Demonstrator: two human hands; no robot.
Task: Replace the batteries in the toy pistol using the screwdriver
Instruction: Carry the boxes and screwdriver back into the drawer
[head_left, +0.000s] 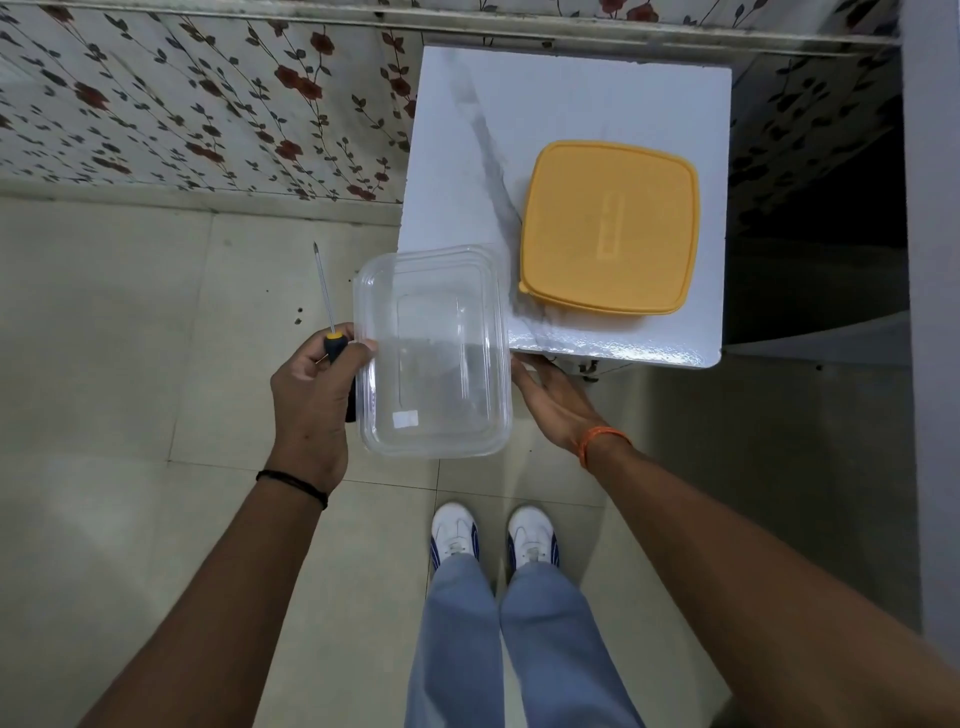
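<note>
The white marble-patterned table top (571, 119) stands ahead and to the right, against a floral-papered wall (182, 104), with pale floor tiles (130, 364) below. On the table, toward its near right part, sits a container with a yellow lid (608, 226), closed, so what it holds cannot be seen. A clear plastic container (434, 353) is held off the table's near left corner, its far edge overlapping that corner; it looks empty. The left hand (311, 405) curls round the container's left rim and also clasps the black-and-yellow handle of the screwdriver (326, 306), whose thin shaft runs up and away from the hand, tip pointing toward the wall. The right hand (556, 405) lies with fingers straight, palm turned toward the container's right side, its fingertips at the lower edge of the table; whether it touches the container I cannot tell. The toy pistol and the batteries are nowhere in view. My guess is that they sit under the yellow lid, ahead of the right hand, which is nearer and free.
</note>
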